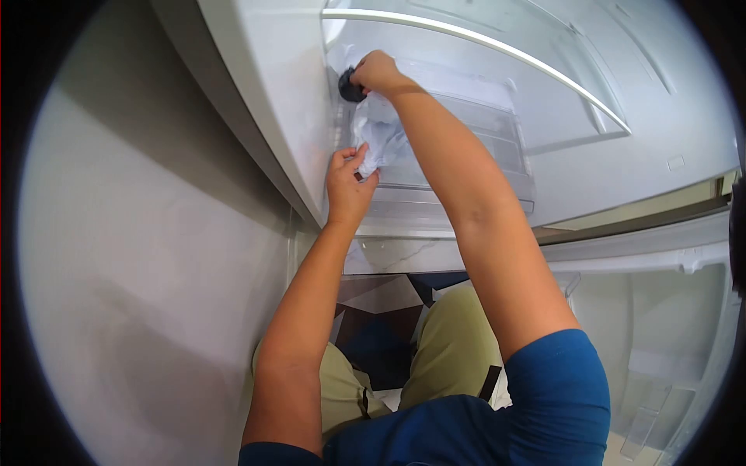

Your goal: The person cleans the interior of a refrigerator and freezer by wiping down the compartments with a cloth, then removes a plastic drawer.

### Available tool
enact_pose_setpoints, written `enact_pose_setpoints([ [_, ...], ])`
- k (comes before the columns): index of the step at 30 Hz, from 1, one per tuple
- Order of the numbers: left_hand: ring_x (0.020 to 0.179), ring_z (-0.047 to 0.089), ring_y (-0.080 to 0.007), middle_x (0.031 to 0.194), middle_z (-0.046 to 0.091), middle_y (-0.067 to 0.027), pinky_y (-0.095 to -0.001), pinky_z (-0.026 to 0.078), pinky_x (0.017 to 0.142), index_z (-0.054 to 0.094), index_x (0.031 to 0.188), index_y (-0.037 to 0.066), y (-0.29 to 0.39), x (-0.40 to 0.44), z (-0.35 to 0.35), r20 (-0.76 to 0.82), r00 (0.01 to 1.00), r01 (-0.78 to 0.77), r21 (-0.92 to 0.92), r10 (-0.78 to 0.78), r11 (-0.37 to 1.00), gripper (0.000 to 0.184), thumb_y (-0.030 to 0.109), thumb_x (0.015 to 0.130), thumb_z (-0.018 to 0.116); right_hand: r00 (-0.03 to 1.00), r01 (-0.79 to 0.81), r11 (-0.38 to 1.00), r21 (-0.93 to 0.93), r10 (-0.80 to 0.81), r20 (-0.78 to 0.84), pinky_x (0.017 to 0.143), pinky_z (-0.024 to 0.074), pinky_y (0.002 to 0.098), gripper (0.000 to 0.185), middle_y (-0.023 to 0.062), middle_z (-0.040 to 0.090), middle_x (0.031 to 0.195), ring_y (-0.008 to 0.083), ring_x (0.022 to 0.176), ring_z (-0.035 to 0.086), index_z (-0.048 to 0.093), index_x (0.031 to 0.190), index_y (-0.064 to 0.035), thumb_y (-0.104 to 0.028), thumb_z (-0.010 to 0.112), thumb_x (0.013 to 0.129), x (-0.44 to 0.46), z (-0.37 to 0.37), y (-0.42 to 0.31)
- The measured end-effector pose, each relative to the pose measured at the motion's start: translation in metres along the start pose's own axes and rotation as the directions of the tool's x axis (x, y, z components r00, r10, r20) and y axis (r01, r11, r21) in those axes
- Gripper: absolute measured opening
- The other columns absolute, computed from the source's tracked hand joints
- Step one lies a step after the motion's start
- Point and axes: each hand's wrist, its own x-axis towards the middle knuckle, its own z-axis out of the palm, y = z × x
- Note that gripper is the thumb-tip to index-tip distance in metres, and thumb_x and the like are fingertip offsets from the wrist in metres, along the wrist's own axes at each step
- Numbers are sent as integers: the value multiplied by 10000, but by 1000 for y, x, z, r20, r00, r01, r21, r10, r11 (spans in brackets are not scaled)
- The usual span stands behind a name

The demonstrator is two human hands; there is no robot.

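Observation:
Inside the fridge, a crumpled white plastic bag lies at the left of a clear drawer. My left hand is closed on the bag's near edge, thumb and fingers pinching it. Further back, my right hand grips a small black rounded bundle just beyond the bag. What that bundle is made of or holds cannot be made out. My right wrist and forearm pass over the drawer and hide part of it.
A shelf with a white front edge spans the space above the drawer. The fridge's left wall stands close to my left hand. At the right, the open door carries clear bins. A patterned mat lies below.

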Motion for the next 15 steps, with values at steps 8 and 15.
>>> enact_pose_setpoints([
  [8,929,542,-143,1111,457,-72,-238,511,739,599,1188,65,-3,0,-2,35,999,30,35,-31,999,466,-5,735,684,999,-35,228,973,-18,40,835,484,514,228,114,597,970,246,929,592,579,1031,-19,-89,544,817,-40,-82,55],
  [15,918,545,-147,1093,474,-74,-243,506,737,602,1184,67,-1,0,-2,34,999,31,82,-34,996,454,24,741,694,987,-112,-346,932,-145,65,916,417,646,365,229,515,1093,445,991,503,494,1124,31,-208,345,891,-90,-73,57],
])
